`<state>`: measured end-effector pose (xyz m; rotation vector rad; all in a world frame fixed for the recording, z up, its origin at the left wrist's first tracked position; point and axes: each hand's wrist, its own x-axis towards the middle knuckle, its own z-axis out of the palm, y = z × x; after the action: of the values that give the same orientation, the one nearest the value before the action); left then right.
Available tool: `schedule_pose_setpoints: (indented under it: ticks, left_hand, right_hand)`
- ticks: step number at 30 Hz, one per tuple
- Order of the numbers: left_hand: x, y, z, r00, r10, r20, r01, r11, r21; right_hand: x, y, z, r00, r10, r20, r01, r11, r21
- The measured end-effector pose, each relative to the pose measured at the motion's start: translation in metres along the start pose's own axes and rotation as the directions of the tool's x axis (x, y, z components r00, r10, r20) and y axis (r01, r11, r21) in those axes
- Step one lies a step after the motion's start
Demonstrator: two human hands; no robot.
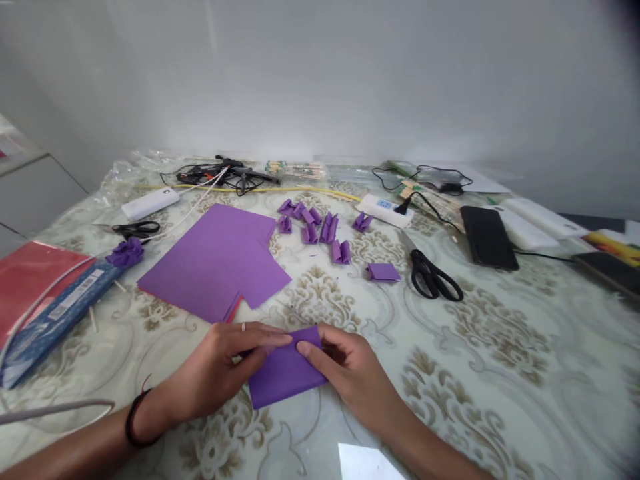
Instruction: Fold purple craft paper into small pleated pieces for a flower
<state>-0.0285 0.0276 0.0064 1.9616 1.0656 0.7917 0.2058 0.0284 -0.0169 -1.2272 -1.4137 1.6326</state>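
Observation:
A folded piece of purple paper lies near the front of the patterned table, between my hands. My left hand rests on its upper left part with the fingers pressed together. My right hand pinches its right edge, thumb on top and the fingers partly hidden behind. Larger purple sheets lie in a stack farther off to the left, with a little red showing beneath. Several small folded purple pieces are scattered beyond my hands, and a flat folded piece lies nearer on the right.
Black-handled scissors lie right of the folded pieces, another pair at left. A black phone and a white power strip are at right. A blue packet, crumpled purple paper and cables occupy the left.

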Motion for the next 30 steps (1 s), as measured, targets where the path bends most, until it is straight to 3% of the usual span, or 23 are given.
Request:
schedule_pose_setpoints:
  ticks: [4,10,17,22,30]
  left_hand:
    - [-0.001,-0.001,0.0,0.998,0.066,0.0,-0.066,0.998,-0.009]
    - [-0.004,-0.01,0.001,0.981,0.123,-0.151,-0.114,0.991,0.071]
    - [-0.005,-0.013,0.002,0.968,0.112,-0.225,-0.092,0.991,0.098]
    - [-0.004,-0.015,0.002,0.947,0.082,-0.309,-0.053,0.993,0.102]
    - [-0.003,-0.012,0.003,0.938,0.06,-0.341,-0.03,0.995,0.093]
  right_hand:
    - [0.0,-0.001,0.0,1.0,-0.011,-0.002,0.011,1.0,0.016]
    - [0.003,-0.004,0.0,1.0,-0.004,-0.005,0.005,1.0,0.024]
    - [0.004,-0.003,-0.001,1.0,-0.012,-0.02,0.012,1.0,0.014]
    - [0.006,0.0,-0.003,1.0,-0.019,0.003,0.018,0.99,0.137]
    - [0.006,0.002,-0.001,1.0,0.015,-0.021,-0.009,0.968,0.25]
